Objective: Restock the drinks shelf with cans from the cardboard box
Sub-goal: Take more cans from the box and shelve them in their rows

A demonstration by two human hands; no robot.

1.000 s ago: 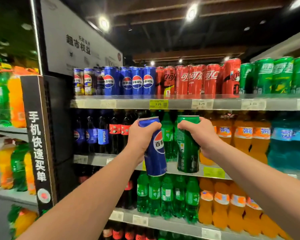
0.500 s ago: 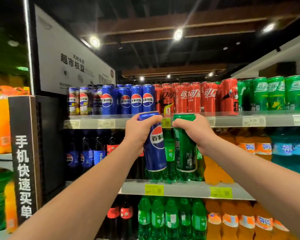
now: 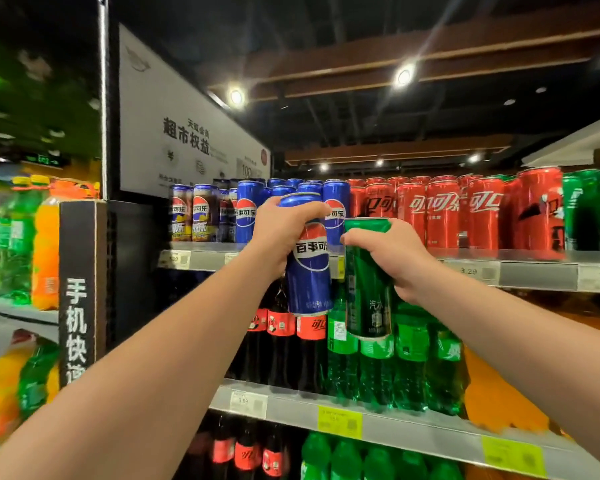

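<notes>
At the far left, big orange and green plastic bottles (image 3: 44, 244) stand on a side shelf, rather blurred. Beside them rises a tall black sign panel with white characters (image 3: 80, 289), and above it hangs a white printed board (image 3: 187, 133).

Then comes the grey metal top shelf (image 3: 534, 273) with price labels on its front rail. Its left part carries a row of tall blue drink cans (image 3: 246, 213). My left hand (image 3: 284, 230) is raised in front of this row. Its fingers are curled round the upper half of a slim blue aluminium can with a red, white and blue round logo (image 3: 309, 271). This can is in the air, a little tilted, and its bottom hangs below the rail, before dark cola bottles with red labels (image 3: 281, 341).

Just beside it and lower, my right hand (image 3: 395, 258) grasps a slim green aluminium can (image 3: 368, 296) near its top. Whether the two cans touch, I cannot tell. Behind the green can stand green plastic bottles (image 3: 413, 358).

Further right the top shelf holds red cans (image 3: 440, 213), then green cans (image 3: 589, 209).
</notes>
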